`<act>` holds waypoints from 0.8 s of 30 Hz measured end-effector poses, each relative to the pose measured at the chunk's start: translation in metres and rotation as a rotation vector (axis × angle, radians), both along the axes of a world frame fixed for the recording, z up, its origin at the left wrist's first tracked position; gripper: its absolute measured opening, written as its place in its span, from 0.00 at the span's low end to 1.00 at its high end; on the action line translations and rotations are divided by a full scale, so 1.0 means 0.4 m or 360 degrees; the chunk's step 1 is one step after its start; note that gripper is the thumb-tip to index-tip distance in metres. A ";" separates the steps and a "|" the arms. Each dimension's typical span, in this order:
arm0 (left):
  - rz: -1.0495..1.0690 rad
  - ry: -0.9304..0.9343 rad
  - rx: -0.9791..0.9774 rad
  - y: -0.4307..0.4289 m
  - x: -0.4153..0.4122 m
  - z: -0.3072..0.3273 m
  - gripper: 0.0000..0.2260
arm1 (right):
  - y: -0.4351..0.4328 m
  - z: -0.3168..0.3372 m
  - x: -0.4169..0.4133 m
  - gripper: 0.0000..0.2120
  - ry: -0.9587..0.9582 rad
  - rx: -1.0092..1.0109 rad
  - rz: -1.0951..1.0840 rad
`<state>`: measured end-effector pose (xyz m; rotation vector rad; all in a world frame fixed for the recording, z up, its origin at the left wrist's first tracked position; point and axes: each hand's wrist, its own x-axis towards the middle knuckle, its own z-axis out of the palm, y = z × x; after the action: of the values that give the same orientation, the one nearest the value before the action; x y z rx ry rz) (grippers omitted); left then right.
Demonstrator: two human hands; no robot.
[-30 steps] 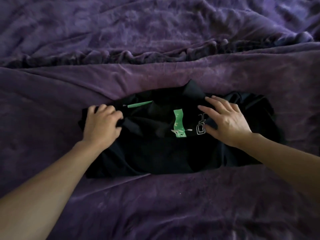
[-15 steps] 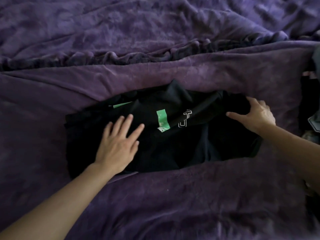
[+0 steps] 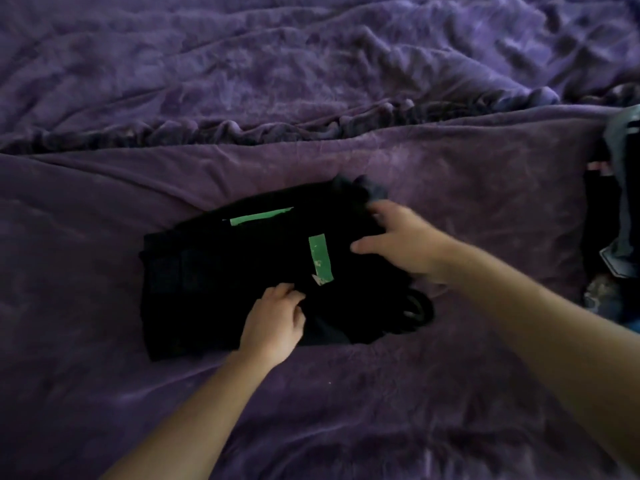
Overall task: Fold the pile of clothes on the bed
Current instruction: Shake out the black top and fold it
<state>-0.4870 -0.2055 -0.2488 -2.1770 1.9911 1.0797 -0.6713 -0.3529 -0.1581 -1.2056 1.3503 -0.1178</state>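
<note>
A black garment [image 3: 194,289] with green stripes [image 3: 320,258] lies partly folded in the middle of the purple bed. My left hand [image 3: 273,320] rests on its near middle and presses it down, fingers bent, fingertips at the edge of a fold. My right hand [image 3: 398,240] grips the garment's right end and holds it folded over toward the left; this hand is blurred. A bunched black part of the garment sticks out under my right wrist.
A pile of other clothes [image 3: 620,202], grey-blue and dark, lies at the right edge of the view. The purple blanket [image 3: 311,393] covers the bed, with a rumpled ridge [image 3: 242,129] running across behind the garment.
My right hand has carried the garment's right end leftward over the middle, hiding the white lettering. My left hand has shifted right toward the near middle and its fingers have bent.
</note>
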 end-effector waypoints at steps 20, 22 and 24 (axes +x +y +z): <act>0.0000 0.0116 -0.0049 0.059 0.051 -0.026 0.20 | 0.063 -0.191 0.011 0.28 -0.0027 0.0140 -0.0665; 0.0342 0.0224 -0.0234 0.082 0.115 0.015 0.16 | 0.088 -0.125 0.077 0.27 -0.0027 -0.0075 -0.0704; 0.0649 0.0254 -0.0401 0.113 0.196 0.054 0.12 | 0.125 -0.064 0.170 0.30 0.0035 -0.0356 -0.0673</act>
<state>-0.4085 -0.1604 -0.2270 -2.8044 1.8774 1.1206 -0.6034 -0.3029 -0.1839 -1.0879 1.6287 -0.5698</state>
